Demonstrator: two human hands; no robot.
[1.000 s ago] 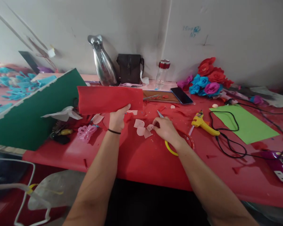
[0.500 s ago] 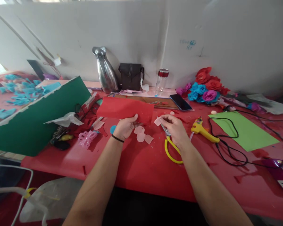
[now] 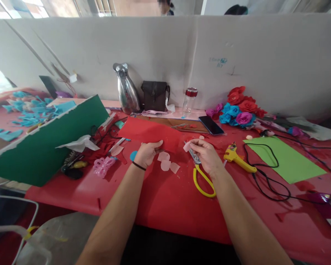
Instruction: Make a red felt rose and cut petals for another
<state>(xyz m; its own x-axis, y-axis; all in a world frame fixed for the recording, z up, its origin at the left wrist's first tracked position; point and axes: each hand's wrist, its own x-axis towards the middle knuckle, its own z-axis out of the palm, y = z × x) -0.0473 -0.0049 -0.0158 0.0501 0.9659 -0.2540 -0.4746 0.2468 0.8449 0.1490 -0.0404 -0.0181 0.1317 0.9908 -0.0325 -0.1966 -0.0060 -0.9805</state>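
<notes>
My left hand (image 3: 147, 154) is closed on the near edge of a red paper sheet (image 3: 151, 133), thumb on top, holding it tilted above the table. Between the thumb and fingers of my right hand (image 3: 203, 152) is a small pale pink paper piece (image 3: 187, 147). Scissors with yellow handles (image 3: 203, 184) lie under and beside that hand, their blades partly covered by it. Several pale pink paper pieces (image 3: 165, 165) rest on the table between my hands. A blue paper circle (image 3: 133, 155) shows by my left wrist.
A yellow glue gun (image 3: 239, 158) with a black cord lies right of my right hand, near a green sheet (image 3: 289, 158). Paper flowers (image 3: 241, 106), a phone (image 3: 211, 125), a glass jar (image 3: 190, 102) and a metal jug (image 3: 127, 90) stand behind. A green board (image 3: 49, 141) walls the left.
The camera view has tilted up slightly, so everything sits lower in the picture. The red sheet's right end has dipped a little. Both hands keep hold of their paper.
</notes>
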